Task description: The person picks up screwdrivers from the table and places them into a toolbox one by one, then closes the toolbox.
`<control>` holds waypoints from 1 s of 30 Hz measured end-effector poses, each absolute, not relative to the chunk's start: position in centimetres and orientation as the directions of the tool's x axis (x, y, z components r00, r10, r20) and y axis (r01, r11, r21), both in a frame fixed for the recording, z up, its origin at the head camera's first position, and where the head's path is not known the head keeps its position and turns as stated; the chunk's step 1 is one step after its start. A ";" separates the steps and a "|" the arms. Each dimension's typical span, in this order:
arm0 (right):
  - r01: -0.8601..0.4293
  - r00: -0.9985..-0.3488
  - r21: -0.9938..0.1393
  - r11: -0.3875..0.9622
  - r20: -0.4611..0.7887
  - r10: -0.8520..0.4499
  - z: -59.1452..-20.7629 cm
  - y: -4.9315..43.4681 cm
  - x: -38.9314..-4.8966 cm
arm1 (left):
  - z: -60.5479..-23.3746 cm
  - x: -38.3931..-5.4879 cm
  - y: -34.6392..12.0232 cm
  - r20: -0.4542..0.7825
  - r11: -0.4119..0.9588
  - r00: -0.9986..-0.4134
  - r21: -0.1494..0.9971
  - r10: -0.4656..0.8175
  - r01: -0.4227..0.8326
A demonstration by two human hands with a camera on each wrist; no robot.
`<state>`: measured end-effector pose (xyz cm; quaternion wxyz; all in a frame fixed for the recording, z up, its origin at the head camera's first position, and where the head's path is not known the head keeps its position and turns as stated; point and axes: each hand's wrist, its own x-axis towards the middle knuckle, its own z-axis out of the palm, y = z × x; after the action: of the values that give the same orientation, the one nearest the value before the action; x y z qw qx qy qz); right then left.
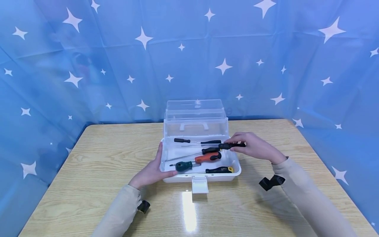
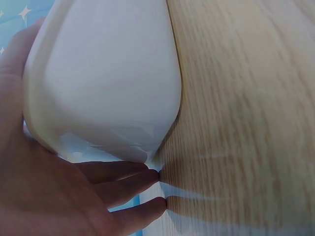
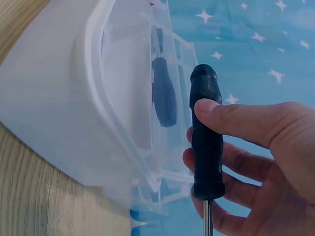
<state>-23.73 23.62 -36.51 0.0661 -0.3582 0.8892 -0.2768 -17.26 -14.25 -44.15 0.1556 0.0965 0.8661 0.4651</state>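
A white toolbox (image 1: 220, 178) with a clear lid (image 1: 195, 115) swung up stands on the table. My left hand (image 1: 151, 171) rests against its left front corner, thumb along the front rim; in the left wrist view, straight fingers (image 2: 123, 189) lie along the end wall. Over the box's right edge, my right hand (image 1: 251, 144) grips a screwdriver (image 3: 206, 147) by its black handle, thumb on one side and fingers behind. Inside lie a red-handled screwdriver (image 1: 207, 157), a stubby green one (image 1: 183, 166), a black-and-yellow one (image 1: 219, 170) and several with black handles.
The box's white latch flap (image 1: 200, 186) hangs out at the front. Around it spreads the wood-grain table (image 1: 112, 158), bounded at the back and sides by a blue curtain (image 1: 189, 65) with white stars. Black wrist cameras sit on both sleeves.
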 end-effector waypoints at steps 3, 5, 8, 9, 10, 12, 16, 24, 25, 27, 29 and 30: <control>-0.604 -0.730 -0.531 0.594 0.070 -0.680 -36.4 23.2 -23.8 | -44.1 -17.3 -14.2 -0.179 0.547 -0.932 0.837 0.314 0.023; -0.610 -0.725 -0.526 0.593 0.068 -0.685 -36.3 22.8 -23.9 | -44.1 -17.2 -14.2 -0.181 0.548 -0.933 0.836 0.312 0.022; -0.623 -0.713 -0.522 0.582 0.073 -0.697 -36.1 22.2 -24.0 | -44.1 -17.2 -14.3 -0.181 0.548 -0.933 0.836 0.312 0.022; -0.627 -0.709 -0.522 0.578 0.075 -0.702 -36.0 22.0 -24.0 | -44.0 -17.2 -14.3 -0.180 0.545 -0.932 0.838 0.313 0.022; -0.634 -0.703 -0.520 0.572 0.079 -0.707 -35.9 21.9 -24.0 | -44.0 -17.2 -14.3 -0.178 0.544 -0.932 0.839 0.315 0.024; -0.643 -0.694 -0.518 0.565 0.082 -0.715 -35.7 21.5 -24.0 | -44.0 -17.2 -14.3 -0.175 0.543 -0.932 0.839 0.319 0.028; -0.656 -0.684 -0.504 0.561 0.083 -0.725 -35.4 20.7 -24.0 | -44.0 -17.2 -14.2 -0.176 0.545 -0.931 0.838 0.319 0.029; -0.697 -0.666 -0.456 0.554 0.123 -0.736 -35.3 19.5 -24.0 | -43.9 -17.1 -14.2 -0.181 0.561 -0.934 0.827 0.307 0.025; -0.704 -0.662 -0.451 0.549 0.134 -0.738 -35.2 19.4 -24.0 | -43.9 -17.1 -14.2 -0.180 0.560 -0.934 0.828 0.307 0.025; -0.712 -0.655 -0.445 0.543 0.145 -0.741 -35.2 19.0 -24.0 | -43.9 -17.1 -14.2 -0.178 0.557 -0.935 0.830 0.308 0.025; -0.711 -0.656 -0.447 0.544 0.140 -0.742 -35.1 18.7 -24.1 | -43.8 -17.1 -14.2 -0.177 0.557 -0.935 0.830 0.309 0.027; -0.708 -0.657 -0.450 0.545 0.135 -0.742 -35.1 18.5 -24.1 | -43.9 -17.1 -14.2 -0.177 0.558 -0.934 0.829 0.309 0.027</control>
<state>-24.06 18.45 -35.07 0.0355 -0.4126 0.8782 -0.2394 -17.12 -14.19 -43.85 0.1531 0.0966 0.8693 0.4600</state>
